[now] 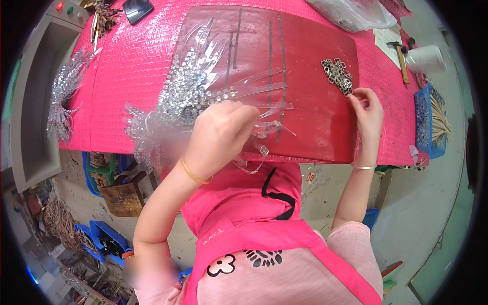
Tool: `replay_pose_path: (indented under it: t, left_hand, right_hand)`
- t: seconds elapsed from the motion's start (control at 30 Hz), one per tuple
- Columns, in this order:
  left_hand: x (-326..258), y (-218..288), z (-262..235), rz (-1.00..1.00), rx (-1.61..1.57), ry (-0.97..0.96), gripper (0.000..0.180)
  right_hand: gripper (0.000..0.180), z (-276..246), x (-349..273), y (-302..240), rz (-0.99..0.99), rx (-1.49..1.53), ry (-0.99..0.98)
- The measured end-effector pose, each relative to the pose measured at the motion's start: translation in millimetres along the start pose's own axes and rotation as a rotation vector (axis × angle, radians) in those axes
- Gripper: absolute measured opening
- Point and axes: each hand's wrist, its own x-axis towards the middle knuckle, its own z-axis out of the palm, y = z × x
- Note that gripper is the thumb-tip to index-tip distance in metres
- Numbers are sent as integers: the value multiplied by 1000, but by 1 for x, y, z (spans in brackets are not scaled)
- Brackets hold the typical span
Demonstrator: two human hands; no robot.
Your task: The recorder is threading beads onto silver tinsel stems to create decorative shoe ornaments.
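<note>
My left hand (221,129) is closed around clear plastic straps (277,105), whose ends stick out past the fingers to the right. A small metal buckle (264,150) hangs on a strap below this hand. Beside it on the left lies a big bundle of clear straps with shiny round studs (185,84), fanned over the red board (315,122). At the board's right side my right hand (368,109) pinches with thumb and forefinger at the near end of a pile of small metal buckles (335,73). The fingers partly hide what they grip.
Pink quilted covering (127,61) lies under the board. Another silvery strap bundle (66,96) is at the left edge. A hammer (402,61), a white roll (427,58) and a blue basket of sticks (423,122) stand right. A plastic bag (351,15) and a phone (137,10) are farther back.
</note>
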Motion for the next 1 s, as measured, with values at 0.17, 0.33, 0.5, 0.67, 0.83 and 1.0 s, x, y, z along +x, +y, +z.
replay_pose_path:
  t: [0.17, 0.33, 0.5, 0.67, 0.83, 1.0]
  left_hand:
    - [14, 2, 2, -88, -136, 39, 8]
    - [27, 9, -1, -351, -498, -105, 10]
    - [32, 5, 2, -351, -388, -159, 11]
    - [36, 2, 1, -472, -577, -230, 12]
    - [33, 2, -2, -533, -816, -207, 15]
    - [32, 2, -9, -616, -1006, -241, 16]
  right_hand:
    - [8, 8, -3, 18, 14, 168, -131]
    - [6, -2, -36, -5, 292, 648, -374]
    - [11, 11, -45, -34, -78, -29, -271]
    - [9, 9, -45, -40, 46, 242, -400]
    - [8, 34, -56, -77, 334, 1004, -471]
    - [10, 58, -57, -76, 318, 1255, -462]
